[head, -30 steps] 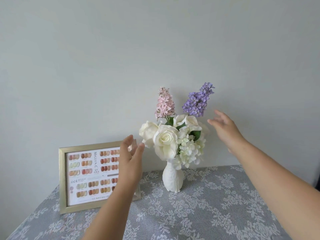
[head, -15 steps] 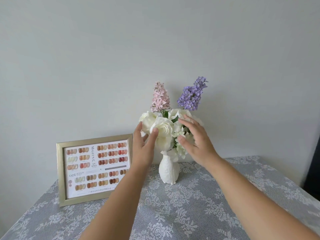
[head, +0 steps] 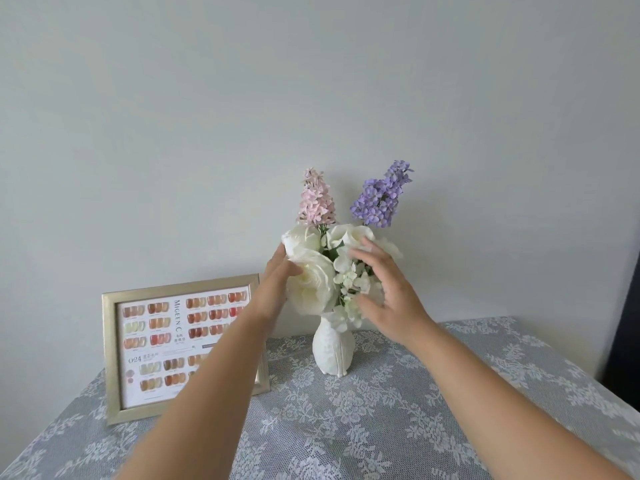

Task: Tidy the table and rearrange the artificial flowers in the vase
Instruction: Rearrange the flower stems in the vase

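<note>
Artificial flowers [head: 332,271], a soft bunch of cream fabric roses and small white hydrangea-like petals, stand in a white ribbed ceramic vase [head: 333,351] with a narrow neck and rounded belly. The vase sits upright near the back of a table covered by a grey lace cloth with white floral pattern [head: 381,420], close to a plain pale wall [head: 207,116]. Two taller spikes rise above the bunch: a pink clustered one [head: 316,199] and a purple clustered one [head: 382,195]. The left hand [head: 277,285] touches the left side of the roses, fingers straight and loosely together. The right hand [head: 391,292] cups the right side of the bunch, fingers spread apart and gently curved against the petals. Left of the vase, a rectangular frame with a brushed gold rim [head: 114,358] leans upright, showing rows of glossy nail colour swatches.
</note>
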A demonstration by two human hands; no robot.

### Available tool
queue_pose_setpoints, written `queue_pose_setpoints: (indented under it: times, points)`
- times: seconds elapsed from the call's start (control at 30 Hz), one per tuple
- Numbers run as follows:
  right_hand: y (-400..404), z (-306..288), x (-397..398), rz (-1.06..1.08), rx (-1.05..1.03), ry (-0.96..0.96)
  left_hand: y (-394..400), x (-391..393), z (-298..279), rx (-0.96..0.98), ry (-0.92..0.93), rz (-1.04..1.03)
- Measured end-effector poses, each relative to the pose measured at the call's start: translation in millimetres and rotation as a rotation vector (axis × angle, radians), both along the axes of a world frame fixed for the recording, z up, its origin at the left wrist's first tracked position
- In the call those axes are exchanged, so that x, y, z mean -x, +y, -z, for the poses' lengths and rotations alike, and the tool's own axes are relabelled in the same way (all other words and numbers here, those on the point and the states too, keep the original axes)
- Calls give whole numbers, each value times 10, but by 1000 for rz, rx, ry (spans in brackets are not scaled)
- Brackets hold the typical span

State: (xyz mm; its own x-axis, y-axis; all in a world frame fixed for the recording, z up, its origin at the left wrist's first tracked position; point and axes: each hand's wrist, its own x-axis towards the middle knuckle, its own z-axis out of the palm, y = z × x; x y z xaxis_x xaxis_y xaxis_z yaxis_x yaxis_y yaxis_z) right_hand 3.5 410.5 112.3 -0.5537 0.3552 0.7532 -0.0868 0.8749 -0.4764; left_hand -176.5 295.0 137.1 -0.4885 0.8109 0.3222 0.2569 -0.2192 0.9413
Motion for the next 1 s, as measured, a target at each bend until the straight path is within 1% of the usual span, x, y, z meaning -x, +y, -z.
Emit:
queue_pose_setpoints:
  times: [0.1,0.17,0.2,0.27,0.3,0.37,0.5,0.57,0.67,0.73,0.77,0.8,0.87,0.93,1.0]
  points:
    - [-30,20,-63,-29,38,108,-57,30,117,1,-94,-37]
    - [-29,37,-91,-28,109,166,-105,8,170,-64,-110,-31]
    - [-21,42,-97,-26,144,179,-123,-17,176,-95,-126,-32]
    - [-10,34,-81,-34,195,152,-138,-65,155,-98,-157,-49]
    - [-16,25,-60,-38,200,111,-130,-88,131,-74,-138,-61]
    - [-37,9,-6,-33,166,33,-98,-150,53,-11,-44,-65]
    - [-67,-41,25,-19,157,-7,-27,-139,-152,-3,121,-28]
    - [-58,-42,-21,-17,178,-1,4,-11,-175,3,98,-92]
    - [-23,12,-142,-16,224,56,9,202,-157,27,7,-288]
    - [-8,47,-213,-20,272,83,-6,290,-181,1,-13,-294]
    - [-5,54,-236,-18,285,79,-10,327,-218,-13,10,-255]
    - [-1,55,-248,-14,287,69,-15,363,-269,-7,73,-216]
    - [7,31,-254,-5,270,46,-13,414,-392,57,265,-163]
    - [25,-30,-247,0,256,27,23,437,-507,121,418,-165]
    - [54,-108,-234,11,234,14,77,425,-581,163,498,-185]
